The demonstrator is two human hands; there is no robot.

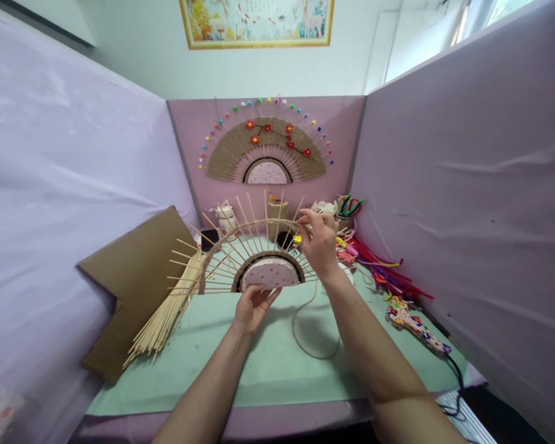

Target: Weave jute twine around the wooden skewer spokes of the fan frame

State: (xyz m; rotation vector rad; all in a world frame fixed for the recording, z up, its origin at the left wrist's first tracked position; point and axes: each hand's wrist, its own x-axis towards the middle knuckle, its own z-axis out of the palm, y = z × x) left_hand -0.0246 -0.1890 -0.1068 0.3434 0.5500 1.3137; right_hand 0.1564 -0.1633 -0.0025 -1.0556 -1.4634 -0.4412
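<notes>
My left hand (256, 305) grips the bottom edge of a half-round fan frame (271, 273) and holds it upright above the table. Thin wooden sticks fan out from its spotted, cloth-covered centre, which has a dark and brown rim. A band of twine (240, 228) is woven across the sticks in an arc. At the right end of this arc, my right hand (319, 237) has its thumb and fingers pinched together at the twine among the sticks, hiding part of the frame. Below that hand, a loose length of twine (317, 357) loops over the table.
A bundle of sticks (166, 314) and cut cardboard (134, 283) lie left. At right are a patterned glue gun (419, 327) with a cord, and coloured pipe cleaners (379, 265). Behind are a twine spool (278, 211), scissors (349, 205) and a decorated fan (268, 145) on the partition.
</notes>
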